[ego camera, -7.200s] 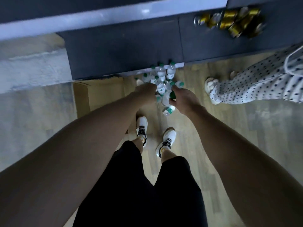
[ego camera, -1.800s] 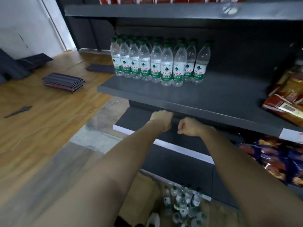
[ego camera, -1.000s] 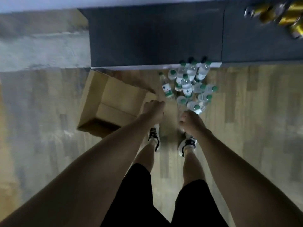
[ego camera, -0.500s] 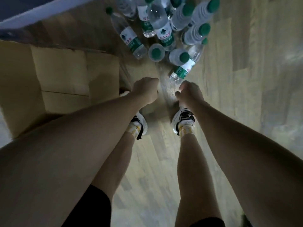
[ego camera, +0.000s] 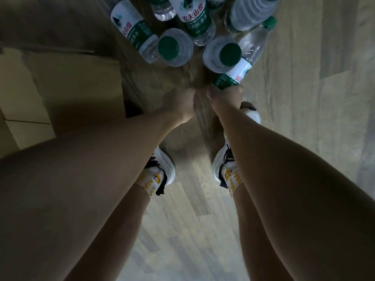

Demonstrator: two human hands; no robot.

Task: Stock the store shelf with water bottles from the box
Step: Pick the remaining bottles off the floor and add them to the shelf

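Several clear water bottles with green caps and green-white labels stand or lie on the wooden floor at the top of the view. Two stand upright, cap toward me: one bottle (ego camera: 171, 47) and another (ego camera: 230, 52). A lying bottle (ego camera: 246, 57) points its cap up and right. My right hand (ego camera: 225, 100) is curled around the bottom end of that lying bottle. My left hand (ego camera: 179, 104) is a closed fist just left of it, holding nothing. A labelled bottle (ego camera: 134, 29) lies at the top left of the group.
An open cardboard box (ego camera: 60, 88) lies on the floor to the left, close to my left arm. My two feet in white shoes (ego camera: 164, 171) (ego camera: 221, 165) stand below my hands. Bare wooden floor (ego camera: 304, 98) spreads to the right.
The view has dropped closer to the bottles on the floor. Both hands moved forward toward them, and my right hand now closes on the end of the lying bottle.
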